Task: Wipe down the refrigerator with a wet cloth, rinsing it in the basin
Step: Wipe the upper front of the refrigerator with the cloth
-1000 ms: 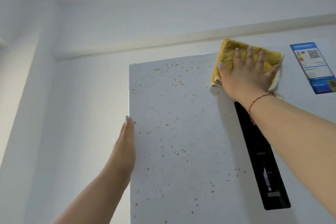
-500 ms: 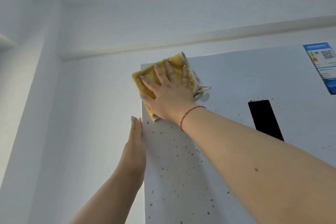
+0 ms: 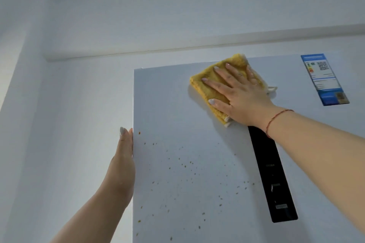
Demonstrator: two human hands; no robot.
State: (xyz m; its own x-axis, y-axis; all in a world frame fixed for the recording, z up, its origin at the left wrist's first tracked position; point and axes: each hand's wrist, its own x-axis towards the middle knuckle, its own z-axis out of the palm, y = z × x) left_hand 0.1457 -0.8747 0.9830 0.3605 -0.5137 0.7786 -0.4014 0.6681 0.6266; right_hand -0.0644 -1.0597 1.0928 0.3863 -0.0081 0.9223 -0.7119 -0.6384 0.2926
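Right hand (image 3: 239,94), fingers straight and spread, presses the folded yellow terry cloth (image 3: 213,81) flat against the pale grey refrigerator door (image 3: 187,124), near its top edge. Left hand (image 3: 123,156), fingers straight, rests along the door's left edge. Brown specks (image 3: 185,165) dot the lower door. Black vertical control panel (image 3: 272,179) sits below the right wrist; blue energy label (image 3: 324,79) upper right.

The white refrigerator door (image 3: 177,108) is carrying a folded yellow cloth (image 3: 213,85) lying flat against its top, beside a blue label (image 3: 324,79) and above a black panel (image 3: 271,175); small brownish specks (image 3: 185,165), possibly food splatter, are dotting its lower part.
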